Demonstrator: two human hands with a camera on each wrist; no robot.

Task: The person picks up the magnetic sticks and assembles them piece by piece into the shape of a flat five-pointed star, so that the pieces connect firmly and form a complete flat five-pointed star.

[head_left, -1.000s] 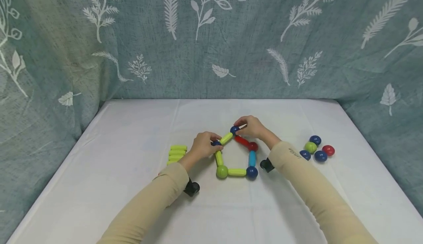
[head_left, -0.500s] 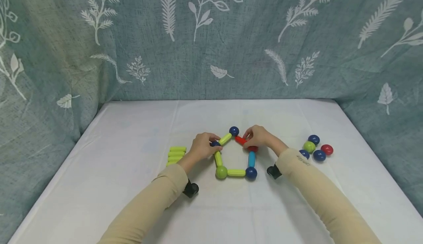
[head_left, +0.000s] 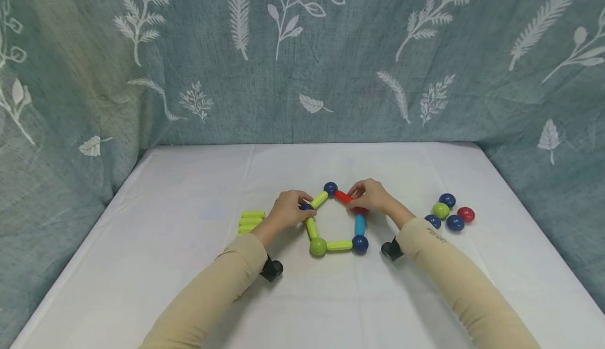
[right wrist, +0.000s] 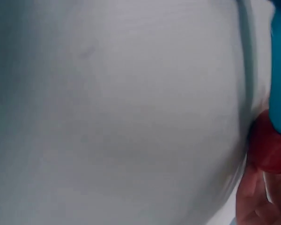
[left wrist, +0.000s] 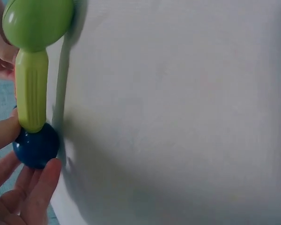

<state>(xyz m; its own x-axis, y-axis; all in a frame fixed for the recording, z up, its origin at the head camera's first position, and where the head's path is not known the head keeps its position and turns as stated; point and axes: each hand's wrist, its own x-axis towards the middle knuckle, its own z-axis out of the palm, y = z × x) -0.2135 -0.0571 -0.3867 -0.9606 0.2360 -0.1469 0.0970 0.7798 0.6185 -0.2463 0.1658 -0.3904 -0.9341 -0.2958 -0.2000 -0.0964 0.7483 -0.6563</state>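
Note:
A five-sided ring of magnetic rods and balls lies on the table. My left hand (head_left: 288,210) pinches the blue ball (left wrist: 36,147) at its left corner, from which a yellow-green rod (left wrist: 32,91) leads to a green ball (head_left: 318,246). At the right corner, my right hand (head_left: 371,196) holds the red ball (right wrist: 270,145), with fingertips also by the red rod (head_left: 343,197). Another blue ball (head_left: 330,188) tops the ring, untouched. A light-blue rod (head_left: 360,225) joins the red ball to the lower-right blue ball (head_left: 360,244), and a yellow-green rod (head_left: 339,245) forms the bottom side.
Several yellow-green rods (head_left: 252,222) lie in a stack left of my left hand, partly hidden by the forearm. Loose balls sit at the right, among them a green ball (head_left: 441,211) and a red ball (head_left: 466,214). A patterned curtain (head_left: 302,76) hangs behind the white table (head_left: 302,307).
My right hand has let go of the top blue ball and moved down to the red ball and red rod. The top ball has shifted slightly left. My left hand keeps its hold.

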